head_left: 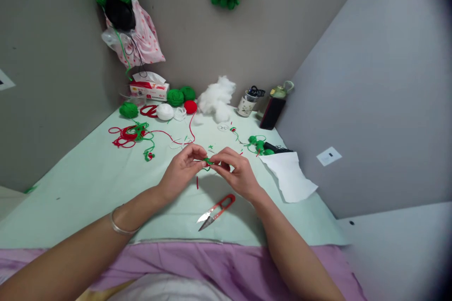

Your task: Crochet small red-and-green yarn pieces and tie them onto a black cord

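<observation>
My left hand and my right hand meet over the middle of the table. Between their fingertips is a small green crochet piece, pinched from both sides. A bit of green yarn hangs below it, and its finer shape is hidden by the fingers. Thread snips with orange-red handles lie on the table below my hands, blades pointing down and left. A short red yarn scrap rests just under my left hand.
Along the back stand a tissue box, green yarn balls, a white yarn ball, a red yarn ball, fluffy white stuffing, a cup and a dark phone. Tangled red yarn lies left, white paper right.
</observation>
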A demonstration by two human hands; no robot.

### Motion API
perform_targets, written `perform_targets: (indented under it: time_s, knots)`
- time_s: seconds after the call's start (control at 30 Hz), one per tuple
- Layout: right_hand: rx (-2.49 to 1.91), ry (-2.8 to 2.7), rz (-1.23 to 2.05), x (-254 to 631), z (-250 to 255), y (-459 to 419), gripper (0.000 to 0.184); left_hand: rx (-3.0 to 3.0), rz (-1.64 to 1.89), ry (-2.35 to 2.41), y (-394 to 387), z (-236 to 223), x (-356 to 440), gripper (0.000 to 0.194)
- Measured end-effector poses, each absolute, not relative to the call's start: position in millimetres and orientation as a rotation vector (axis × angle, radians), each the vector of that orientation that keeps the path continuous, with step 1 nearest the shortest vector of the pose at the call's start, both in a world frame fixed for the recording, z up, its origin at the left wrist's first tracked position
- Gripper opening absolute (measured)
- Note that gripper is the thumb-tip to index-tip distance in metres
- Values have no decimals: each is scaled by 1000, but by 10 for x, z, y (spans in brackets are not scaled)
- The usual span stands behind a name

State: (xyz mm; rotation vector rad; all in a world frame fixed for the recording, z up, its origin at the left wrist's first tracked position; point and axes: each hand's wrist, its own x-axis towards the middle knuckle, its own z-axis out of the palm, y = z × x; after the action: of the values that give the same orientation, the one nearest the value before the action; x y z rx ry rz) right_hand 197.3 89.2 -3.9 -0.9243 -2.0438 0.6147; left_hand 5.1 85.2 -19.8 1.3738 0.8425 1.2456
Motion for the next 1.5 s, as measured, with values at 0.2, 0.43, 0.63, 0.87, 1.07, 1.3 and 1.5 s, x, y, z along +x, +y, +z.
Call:
perform_targets:
  time_s: [0.2, 0.43, 0.63, 0.87, 1.07, 1.3, 1.5]
  knots:
    - [-955, -1966, 704, 2000, -39, 930, 15, 1408, 1134, 765, 871, -216, 32, 17]
    - [-982, -1930, 890, 1987, -41, 923, 12, 1361, 1015, 730, 921, -262, 19, 16]
    - [-1022, -2005, 999, 2025, -6, 930, 13, 1353, 1046, 808, 945, -231, 1, 16]
    - [-1030, -1889, 986, 2045, -82, 984, 22, 1329, 1147, 877, 991, -256, -6, 20]
    - [-1072, -1882, 952, 1957, -69, 938, 19, 1373, 1206, 788, 946, -241, 23, 16]
    - [-1041, -1850, 841, 1916, -43, 884, 9, 1379, 1107, 741, 939, -242, -12, 18]
    - [-1048, -1822, 957, 1931, -32, 880, 12, 1304, 1145, 782, 945, -212, -19, 23]
